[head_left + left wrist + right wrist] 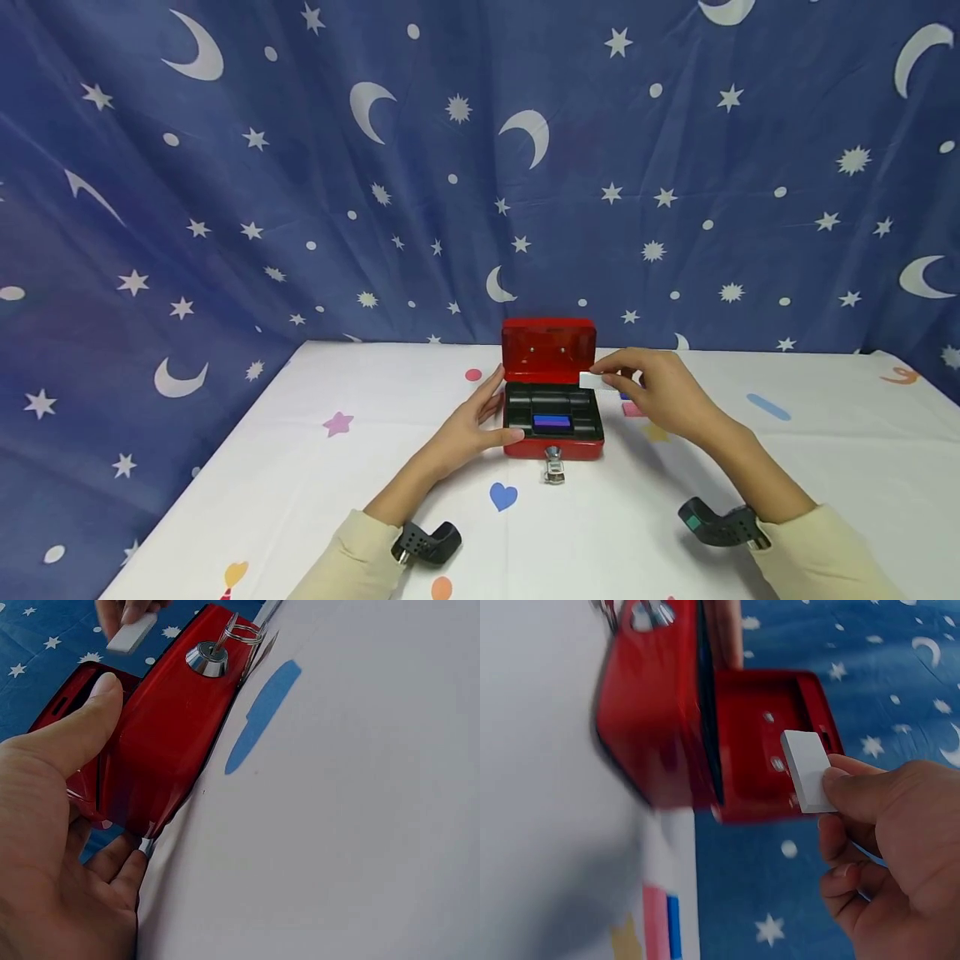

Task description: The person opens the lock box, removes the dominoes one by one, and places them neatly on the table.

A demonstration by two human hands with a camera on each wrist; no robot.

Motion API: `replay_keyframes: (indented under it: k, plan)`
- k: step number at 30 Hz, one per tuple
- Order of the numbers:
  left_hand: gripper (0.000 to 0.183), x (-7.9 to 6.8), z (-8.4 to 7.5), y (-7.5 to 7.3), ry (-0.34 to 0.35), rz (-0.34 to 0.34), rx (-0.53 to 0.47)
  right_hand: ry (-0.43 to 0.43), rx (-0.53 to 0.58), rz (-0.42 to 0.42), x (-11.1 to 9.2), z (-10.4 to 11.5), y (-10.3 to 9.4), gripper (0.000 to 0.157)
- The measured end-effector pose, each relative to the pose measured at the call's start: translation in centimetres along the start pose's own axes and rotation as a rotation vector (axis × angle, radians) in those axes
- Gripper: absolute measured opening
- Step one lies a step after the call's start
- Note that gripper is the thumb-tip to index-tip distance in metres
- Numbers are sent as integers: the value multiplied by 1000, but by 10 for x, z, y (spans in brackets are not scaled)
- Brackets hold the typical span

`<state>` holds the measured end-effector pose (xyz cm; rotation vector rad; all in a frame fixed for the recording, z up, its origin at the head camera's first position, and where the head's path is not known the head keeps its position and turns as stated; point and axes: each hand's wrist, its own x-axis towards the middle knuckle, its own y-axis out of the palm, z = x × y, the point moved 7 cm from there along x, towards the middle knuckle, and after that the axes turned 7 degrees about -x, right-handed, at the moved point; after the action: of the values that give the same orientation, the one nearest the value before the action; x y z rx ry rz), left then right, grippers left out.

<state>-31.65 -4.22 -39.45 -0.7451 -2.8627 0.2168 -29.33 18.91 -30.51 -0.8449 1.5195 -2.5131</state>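
A red cash box (552,450) stands on the table with its lid (548,342) raised and a black compartment tray (517,408) inside. A blue and purple rectangular piece (552,422) lies in a front middle compartment. Keys on a ring (554,476) hang from the lock on the front. My left hand (468,425) grips the box's left side, thumb over the front rim and fingers along the wall. Above the box's right rear corner, my right hand (654,390) pinches a small white rectangular block (807,771) between thumb and fingers, apart from the tray.
The white tablecloth (360,467) carries printed coloured shapes, among them a blue heart (503,497). Behind the table's far edge hangs a blue curtain (450,208) with moons and stars. Dark camera mounts sit on both wrists.
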Motion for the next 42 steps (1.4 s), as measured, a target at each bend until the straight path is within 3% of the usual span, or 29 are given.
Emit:
replay_keyframes:
  k: [4, 11, 17, 25, 42]
  plan:
    - [94, -2, -4, 4, -7, 13, -11, 57, -40, -13, -15, -18, -13, 22]
    - [91, -17, -26, 9, -28, 24, -25, 90, -72, -30, -33, -38, -22, 22]
    - [92, -23, -24, 8, -48, 7, -26, 121, -52, -3, -37, -46, -21, 21]
    - [93, -23, -19, 4, -57, 5, -22, 159, -13, 38, -39, -60, -19, 20]
    - [93, -12, -32, 5, -35, 38, -5, 171, -17, 107, -38, -76, -24, 21]
